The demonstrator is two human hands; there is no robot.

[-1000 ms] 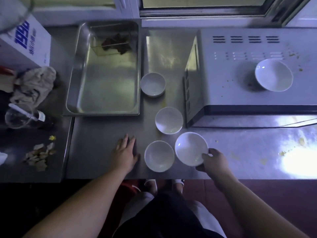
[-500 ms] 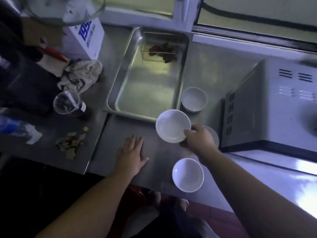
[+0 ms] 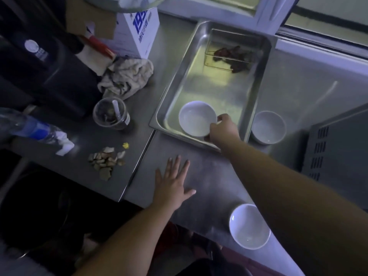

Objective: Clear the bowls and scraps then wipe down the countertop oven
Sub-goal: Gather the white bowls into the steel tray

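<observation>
My right hand (image 3: 223,127) pinches the rim of a white bowl (image 3: 197,118), low in the steel tray's (image 3: 175,82) near corner. My left hand (image 3: 172,181) lies flat on the counter (image 3: 209,176), fingers spread, scraps (image 3: 106,159) to its left.

The left hand (image 3: 172,181) lies flat near the centre of the frame, palm down, fingers straight and slightly spread, thumb splayed toward the right, its bare forearm running down to the lower left. The right hand (image 3: 222,126) reaches to the upper middle of the frame, thumb and fingers pinched together in a grip, its bare forearm stretching diagonally from the lower right corner.
</observation>
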